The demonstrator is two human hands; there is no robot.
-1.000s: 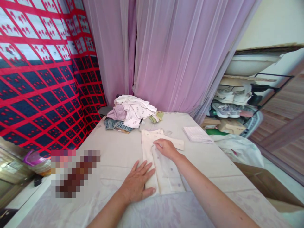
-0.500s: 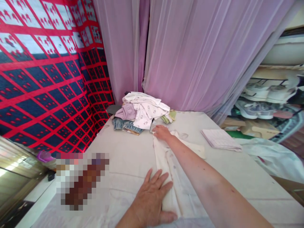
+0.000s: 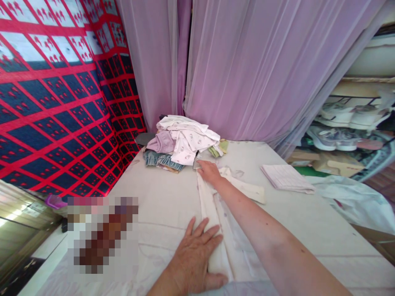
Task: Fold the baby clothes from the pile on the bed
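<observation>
A cream-white garment [image 3: 226, 230], seemingly a long-sleeved top, lies lengthwise on the bed in front of me. What looks like a sleeve [image 3: 251, 191] sticks out to the right, beyond my forearm. My left hand [image 3: 197, 255] lies flat on the near left part of the cloth, fingers spread. Stretched forward, my right hand [image 3: 210, 172] is at the garment's far left corner, its fingers closed on the edge there; the fingertips are partly hidden. My right forearm covers part of the garment.
A heap of clothes [image 3: 185, 142] stands at the bed's far end, just beyond my right hand. A folded pale pink cloth [image 3: 287, 178] lies to the right. Purple curtains [image 3: 247, 74] hang behind. Shoes [image 3: 336, 137] sit on a rack at right. A blurred patch covers the left edge.
The view has shifted slightly. Both hands keep nearly the same places on the garment, and the garment lies as before.
</observation>
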